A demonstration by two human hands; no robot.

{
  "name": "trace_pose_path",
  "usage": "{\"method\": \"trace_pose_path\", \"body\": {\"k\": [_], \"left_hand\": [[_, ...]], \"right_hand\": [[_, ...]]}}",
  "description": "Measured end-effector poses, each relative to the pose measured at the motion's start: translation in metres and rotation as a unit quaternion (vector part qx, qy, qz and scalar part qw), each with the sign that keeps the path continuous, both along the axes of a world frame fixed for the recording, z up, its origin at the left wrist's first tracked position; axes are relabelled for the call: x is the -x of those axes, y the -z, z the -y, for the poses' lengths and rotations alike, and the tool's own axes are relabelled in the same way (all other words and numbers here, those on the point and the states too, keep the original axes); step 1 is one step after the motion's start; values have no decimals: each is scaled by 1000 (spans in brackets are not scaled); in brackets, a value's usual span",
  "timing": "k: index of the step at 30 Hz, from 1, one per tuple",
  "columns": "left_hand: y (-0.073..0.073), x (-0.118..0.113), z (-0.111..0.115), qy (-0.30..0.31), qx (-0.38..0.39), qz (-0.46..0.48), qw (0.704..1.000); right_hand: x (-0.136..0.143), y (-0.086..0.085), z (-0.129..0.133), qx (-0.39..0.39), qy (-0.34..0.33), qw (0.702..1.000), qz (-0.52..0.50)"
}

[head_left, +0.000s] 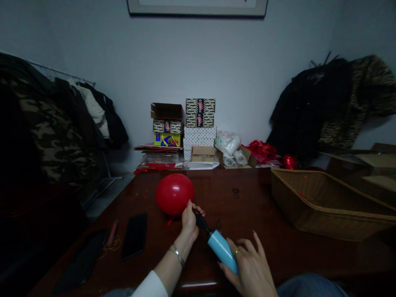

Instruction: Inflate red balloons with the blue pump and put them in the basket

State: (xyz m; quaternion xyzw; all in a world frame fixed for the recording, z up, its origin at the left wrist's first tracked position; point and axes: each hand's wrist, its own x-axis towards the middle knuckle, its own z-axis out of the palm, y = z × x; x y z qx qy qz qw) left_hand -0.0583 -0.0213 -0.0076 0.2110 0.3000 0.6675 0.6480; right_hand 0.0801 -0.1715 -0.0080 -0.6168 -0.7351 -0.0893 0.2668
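Note:
A round, inflated red balloon [175, 193] is just above the table, left of the middle. My left hand [189, 220] pinches its neck at the black nozzle end of a light blue hand balloon pump [223, 251]. The pump lies at a slant, its nozzle pointing up and left toward the balloon. Round the near end of the pump's blue barrel is my right hand [250, 262], thumb and index finger on either side and the other fingers lifted. The pump's rear end is hidden by that hand. A small red tip [170, 222] shows below the balloon.
A wicker basket [328, 222] stands on the brown table [247, 214] at right. Two dark flat devices, one a black phone-like slab [134, 236], lie at left near a reddish stick [112, 233] with yellow string. Dark rings [236, 193] lie mid-table. Stacked boxes [200, 138] stand behind.

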Motion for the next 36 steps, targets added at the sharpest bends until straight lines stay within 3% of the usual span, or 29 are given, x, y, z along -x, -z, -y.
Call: {"method": "trace_pose_path", "body": {"k": [9,14,23,36], "left_hand": [[-6,18,-12,-4,8,12,1000],[-3,25,-16,-11,26,-7,1000],[1,17,-11,33,32,-28,999],[10,12,-7,65,34,-54,996]], "right_hand": [[-46,12,10,-20,-36,996,77],[-71,17,5,-10,49,995,92],[-106,33,-45,46,211,962,165],[-120,53,-72,57,252,947,192]]}}
